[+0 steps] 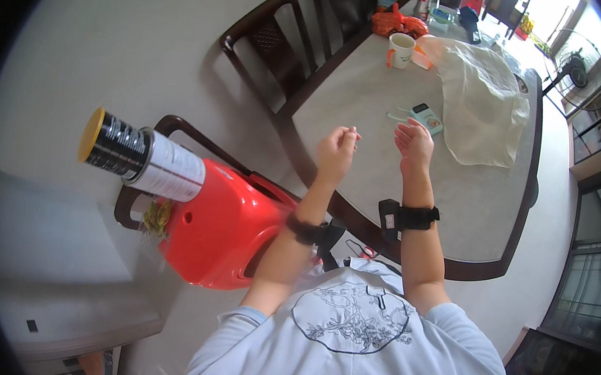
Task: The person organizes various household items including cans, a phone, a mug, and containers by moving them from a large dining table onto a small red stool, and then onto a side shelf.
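Note:
My left hand (pixel 338 150), its fingers curled in, is raised over the near left part of the dining table (pixel 365 194); I cannot tell whether anything small is between its fingertips. My right hand (pixel 414 143) is beside it with loosely bent fingers and nothing visible in it. Just beyond my right hand lies a light green device or case (pixel 432 123) with a dark top part and a strap. A crumpled cream cloth (pixel 476 107) spreads over the table to the right of it. Both forearms wear black straps.
A mug (pixel 401 51) and a red plastic bag (pixel 397 23) are farther back on the table. On my left is a red plastic stool (pixel 232 224) with two stacked cans (pixel 172 167) against it. Dark wooden chairs (pixel 271 38) line the table's left side. A fan (pixel 575 70) is at the back right.

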A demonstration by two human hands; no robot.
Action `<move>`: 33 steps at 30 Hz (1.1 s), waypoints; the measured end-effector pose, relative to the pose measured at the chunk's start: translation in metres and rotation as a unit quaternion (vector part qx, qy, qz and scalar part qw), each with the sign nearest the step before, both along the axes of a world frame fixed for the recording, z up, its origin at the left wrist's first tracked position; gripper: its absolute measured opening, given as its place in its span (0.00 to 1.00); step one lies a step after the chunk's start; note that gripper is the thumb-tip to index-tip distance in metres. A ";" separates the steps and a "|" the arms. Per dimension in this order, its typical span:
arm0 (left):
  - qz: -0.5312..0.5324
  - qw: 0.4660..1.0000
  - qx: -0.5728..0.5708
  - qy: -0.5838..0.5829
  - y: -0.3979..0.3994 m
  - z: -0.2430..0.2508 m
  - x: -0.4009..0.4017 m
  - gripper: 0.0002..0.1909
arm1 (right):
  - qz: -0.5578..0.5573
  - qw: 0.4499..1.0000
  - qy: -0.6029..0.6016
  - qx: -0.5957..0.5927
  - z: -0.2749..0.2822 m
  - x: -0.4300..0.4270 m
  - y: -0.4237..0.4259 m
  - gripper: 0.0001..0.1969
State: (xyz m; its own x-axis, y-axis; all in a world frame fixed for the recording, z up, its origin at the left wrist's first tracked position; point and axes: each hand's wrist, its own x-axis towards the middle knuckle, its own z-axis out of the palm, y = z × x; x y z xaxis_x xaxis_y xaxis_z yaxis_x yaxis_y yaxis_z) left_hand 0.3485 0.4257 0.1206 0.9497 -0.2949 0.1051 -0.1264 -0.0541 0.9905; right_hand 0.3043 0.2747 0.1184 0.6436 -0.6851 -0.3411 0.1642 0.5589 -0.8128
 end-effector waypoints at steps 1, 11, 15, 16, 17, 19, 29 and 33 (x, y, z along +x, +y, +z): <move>-0.029 0.999 0.008 0.022 -0.011 -0.006 -0.001 0.13 | -0.023 1.000 0.017 0.006 -0.005 -0.005 -0.012 0.13; -0.126 0.980 0.054 0.144 -0.104 -0.073 0.007 0.11 | -0.048 0.993 0.087 0.057 -0.059 -0.025 -0.101 0.15; -0.122 0.974 0.051 0.186 -0.140 -0.089 0.013 0.13 | -0.042 0.993 0.105 0.043 -0.079 -0.021 -0.123 0.16; -0.132 0.970 0.047 0.200 -0.147 -0.092 0.015 0.15 | -0.060 0.993 0.097 0.022 -0.085 -0.018 -0.126 0.17; -0.141 0.966 0.042 0.214 -0.154 -0.096 0.018 0.17 | -0.076 0.993 0.090 0.001 -0.090 -0.014 -0.129 0.17; -0.150 0.959 0.049 0.233 -0.167 -0.104 0.024 0.19 | -0.091 0.991 0.092 -0.039 -0.100 -0.009 -0.138 0.17; -0.130 0.931 0.033 0.338 -0.200 -0.117 0.037 0.29 | -0.036 0.969 0.045 -0.242 -0.144 0.024 -0.148 0.21; -0.117 0.934 0.012 0.337 -0.203 -0.124 0.034 0.29 | -0.007 0.911 0.207 -0.357 -0.136 0.024 -0.143 0.21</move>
